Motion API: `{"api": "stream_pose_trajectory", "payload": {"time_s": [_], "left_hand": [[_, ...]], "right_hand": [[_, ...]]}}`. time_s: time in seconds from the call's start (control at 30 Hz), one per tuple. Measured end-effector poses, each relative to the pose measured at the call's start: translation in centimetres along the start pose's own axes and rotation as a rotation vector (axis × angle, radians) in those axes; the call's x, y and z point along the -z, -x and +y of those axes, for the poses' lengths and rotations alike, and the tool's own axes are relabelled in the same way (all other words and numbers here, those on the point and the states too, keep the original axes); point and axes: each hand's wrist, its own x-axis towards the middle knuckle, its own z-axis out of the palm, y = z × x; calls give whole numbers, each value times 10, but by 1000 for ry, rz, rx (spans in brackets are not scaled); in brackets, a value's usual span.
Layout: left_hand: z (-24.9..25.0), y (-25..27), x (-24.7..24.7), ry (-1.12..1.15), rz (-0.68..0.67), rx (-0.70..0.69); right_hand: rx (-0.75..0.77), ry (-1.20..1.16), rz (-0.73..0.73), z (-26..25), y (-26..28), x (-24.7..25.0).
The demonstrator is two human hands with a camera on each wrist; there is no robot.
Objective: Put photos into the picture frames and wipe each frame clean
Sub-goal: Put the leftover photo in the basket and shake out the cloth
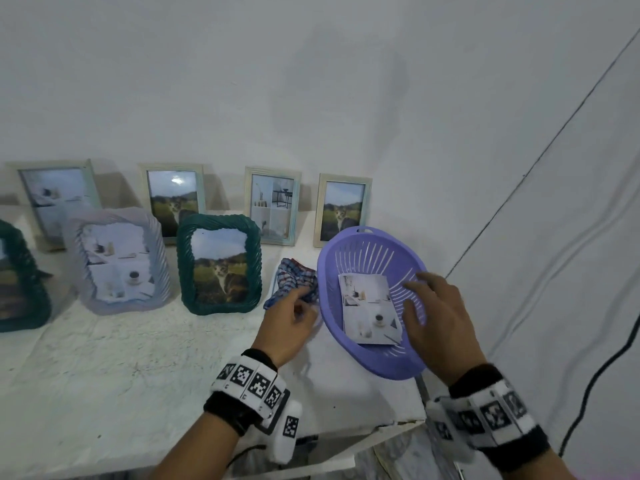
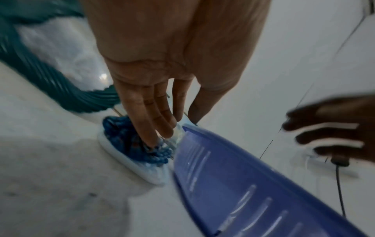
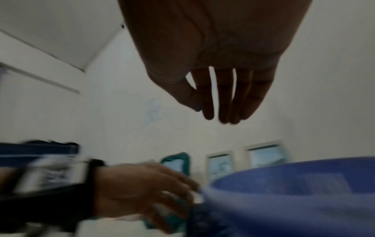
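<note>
A purple slotted basket (image 1: 346,237) sits tilted at the table's right end, with a loose photo (image 1: 369,308) of a cup and vases lying in it. My right hand (image 1: 415,292) hovers over the basket's right side, fingers spread and holding nothing; the right wrist view shows its fingers (image 3: 221,117) hanging straight. Between the basket and a dark green twisted frame (image 1: 219,265) lies a crumpled blue checked cloth (image 1: 294,275). My left hand (image 1: 301,303) reaches onto it. In the left wrist view its straight fingertips (image 2: 160,133) touch the cloth (image 2: 121,137) beside the basket wall (image 2: 243,184).
A lavender twisted frame (image 1: 117,261) and another green one (image 1: 17,278) stand left of the cloth. Several pale flat frames (image 1: 272,204) with photos lean on the back wall. The table's front right corner (image 1: 398,424) is near my wrists. A black cable (image 1: 588,393) hangs at right.
</note>
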Motion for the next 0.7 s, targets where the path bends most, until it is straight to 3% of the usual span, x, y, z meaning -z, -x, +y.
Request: {"api": "stream_pose_trajectory", "payload": {"time_s": [0.07, 0.13, 0.23, 0.33, 0.5, 0.7], "left_hand": [[-12, 6, 12, -160, 68, -86], [-22, 10, 24, -263, 88, -119], [-34, 12, 37, -360, 79, -106], [-42, 13, 46, -408, 42, -105], [-52, 9, 55, -464, -74, -122], [-60, 18, 73, -462, -153, -176]], "right_hand": [[203, -134, -21, -46, 18, 0], [283, -241, -136, -81, 32, -13], [201, -256, -419, -102, 36, -52], [64, -103, -652, -107, 24, -91], [-33, 72, -703, -103, 10, -127], [85, 125, -619, -111, 42, -131]]}}
